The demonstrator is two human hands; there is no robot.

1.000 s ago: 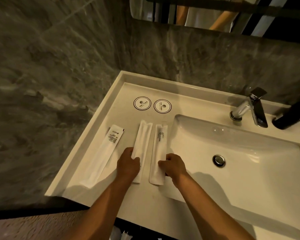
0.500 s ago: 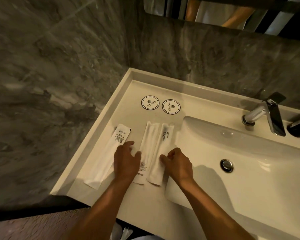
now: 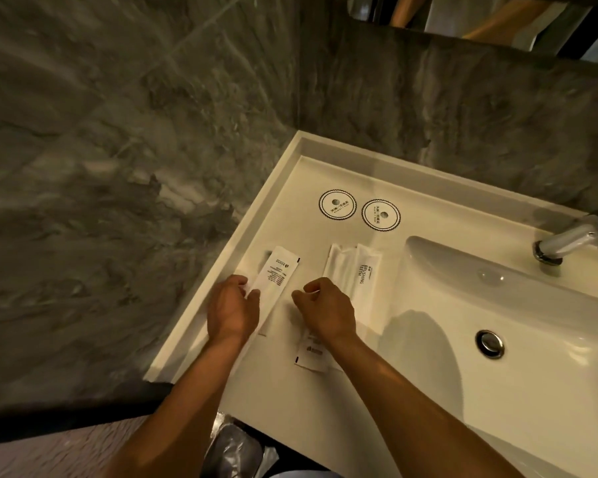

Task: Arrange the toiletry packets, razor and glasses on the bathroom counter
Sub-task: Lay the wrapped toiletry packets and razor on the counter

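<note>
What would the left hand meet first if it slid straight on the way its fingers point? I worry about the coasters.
The leftmost packet, which the left hand already touches. Farther along lies bare counter; the coasters look slightly right of that line.

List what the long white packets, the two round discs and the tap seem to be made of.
Left packet and the BRUSHING TEETH packet: matte white paper or paper-like film, judging by flat crimped ends and printed text; which one is unclear. Round discs: probably card coasters, flat with printed scalloped rings. Tap: polished chrome-look metal, with bright reflections.
</note>
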